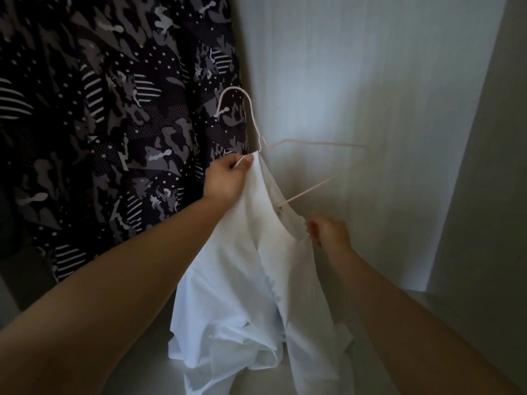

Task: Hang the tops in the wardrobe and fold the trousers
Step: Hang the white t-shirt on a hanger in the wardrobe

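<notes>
Nearest, the soft white top [242, 295] sags in crumpled folds onto the wardrobe floor [137, 374], near its middle. Both bare forearms reach up and forward. The right hand [328, 230] pinches the top's neckline edge, beside a small label too tiny to read. Higher, the left hand [226, 178] grips the thin pink wire hanger [319, 143] just below its hook, with white cloth bunched in the same fist. Beyond hang a dark camouflage-print garment [114, 124] at left and the pale wood-grain wardrobe wall [356, 81].
</notes>
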Available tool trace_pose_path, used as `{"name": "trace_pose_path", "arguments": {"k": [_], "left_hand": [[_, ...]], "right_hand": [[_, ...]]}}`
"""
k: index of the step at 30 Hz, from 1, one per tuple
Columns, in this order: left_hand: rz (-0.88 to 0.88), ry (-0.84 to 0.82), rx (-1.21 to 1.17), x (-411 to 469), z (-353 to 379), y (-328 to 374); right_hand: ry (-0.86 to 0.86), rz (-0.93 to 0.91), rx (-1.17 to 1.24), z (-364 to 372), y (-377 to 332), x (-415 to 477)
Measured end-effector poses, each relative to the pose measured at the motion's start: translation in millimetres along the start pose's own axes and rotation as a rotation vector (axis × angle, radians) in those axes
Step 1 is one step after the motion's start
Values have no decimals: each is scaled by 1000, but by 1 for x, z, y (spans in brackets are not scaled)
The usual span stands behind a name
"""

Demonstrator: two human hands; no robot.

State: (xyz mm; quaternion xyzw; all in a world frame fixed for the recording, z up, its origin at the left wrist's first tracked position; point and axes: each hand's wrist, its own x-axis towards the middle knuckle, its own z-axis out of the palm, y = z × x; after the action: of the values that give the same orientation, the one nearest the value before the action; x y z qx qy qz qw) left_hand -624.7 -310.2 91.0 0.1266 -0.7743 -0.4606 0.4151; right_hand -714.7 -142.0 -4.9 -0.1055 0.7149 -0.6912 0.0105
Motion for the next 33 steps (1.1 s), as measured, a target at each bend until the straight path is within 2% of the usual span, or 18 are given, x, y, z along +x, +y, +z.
{"name": "trace_pose_path", "arguments": {"k": [1,3,7,9,11,12,14,16,19,23,25,29,33], "left_hand": [[-8,4,-17,0,0,1],[-9,20,-32,0,-1,2],[13,64,-55,-1,-5,-1],[8,95,-67,2,-11,-5],[10,132,-64,6,-20,-11],[15,149,-51,7,-25,-13],[26,172,-22,7,-32,-17],[26,172,-35,6,-36,-22],[24,151,-56,6,-42,-26],[71,104,-6,7,-51,-33],[174,45,112,7,-54,-41],[509,-30,420,6,-62,-53],[750,-54,590,6,-66,-56]], "right_hand": [[-137,45,24,4,-3,-4],[-342,-2,-54,8,-8,-12],[-553,-148,-340,6,-7,-15],[-604,-241,-625,-1,0,-11],[-543,-497,-1145,-9,8,-2],[-465,-664,-1310,-14,12,1],[-318,-913,-1397,-22,16,5],[-190,-1027,-1440,-29,16,9],[-38,-1025,-1418,-39,13,13],[66,-925,-1457,-49,10,22],[105,-884,-1481,-55,10,27],[155,-841,-1451,-67,9,32],[166,-754,-1401,-71,6,32]]}}
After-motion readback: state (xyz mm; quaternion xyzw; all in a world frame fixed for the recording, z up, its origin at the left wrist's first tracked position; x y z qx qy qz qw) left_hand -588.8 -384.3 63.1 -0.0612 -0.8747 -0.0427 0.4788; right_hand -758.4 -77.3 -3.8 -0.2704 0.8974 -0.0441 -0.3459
